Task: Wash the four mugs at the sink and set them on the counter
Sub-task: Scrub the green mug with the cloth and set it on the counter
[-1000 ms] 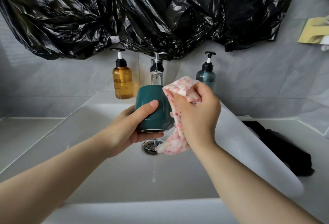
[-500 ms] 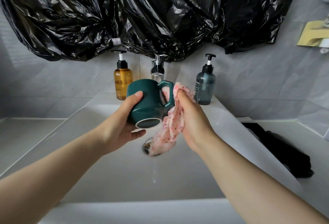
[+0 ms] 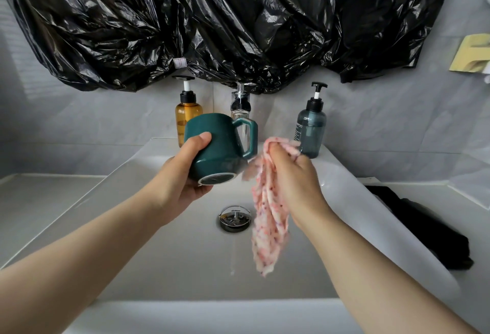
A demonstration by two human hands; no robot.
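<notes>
**Soft even light, bent edges**

Bright, diffuse light; shadows are faint. Glints streak the black plastic sheet [image 3: 238, 23] at twelve o'clock. The cloth [image 3: 267, 227] just right of centre smears with motion blur. Straight lines of the sink [image 3: 185, 267] bow toward eight and four o'clock.

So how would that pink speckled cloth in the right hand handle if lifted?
Probably floppy: the pink speckled cloth hangs limp from the right hand. Likely crushable, since it bunches inside the grip. Possibly wet: it hangs in clumped folds.
</notes>
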